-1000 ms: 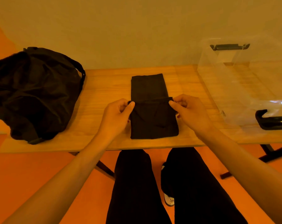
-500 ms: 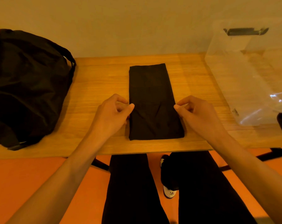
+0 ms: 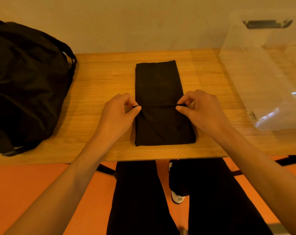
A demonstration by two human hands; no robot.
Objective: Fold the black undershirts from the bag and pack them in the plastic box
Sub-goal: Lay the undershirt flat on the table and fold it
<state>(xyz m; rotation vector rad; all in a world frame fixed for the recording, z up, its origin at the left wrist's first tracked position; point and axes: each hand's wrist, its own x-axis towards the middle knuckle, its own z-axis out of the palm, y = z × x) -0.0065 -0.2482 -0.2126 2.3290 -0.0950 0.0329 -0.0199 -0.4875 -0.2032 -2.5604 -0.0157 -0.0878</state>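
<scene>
Two hands are at work on one black undershirt (image 3: 160, 82), which lies flat in the middle of the wooden table (image 3: 101, 78) as a long narrow strip running away from the person toward the wall. The left hand (image 3: 117, 116) pinches the strip's left edge between thumb and forefinger, about halfway along its length. The right hand (image 3: 203, 111) pinches the right edge straight across from it in the same way. The other fingers of both hands are curled in. Between the two pinches a thin raised crease runs across the cloth. The near end of the strip sits just short of the table's front edge.

At the left end of the table a big black bag (image 3: 25, 85) slumps, well apart from the shirt. At the right end stands a clear plastic box (image 3: 262, 78) with a dark handle (image 3: 267, 24) on its far wall; the table's wood shows through its sides. Below the table edge are the person's legs in black trousers (image 3: 137, 192) and a black-and-white shoe (image 3: 177, 199) on an orange floor (image 3: 33, 184).
</scene>
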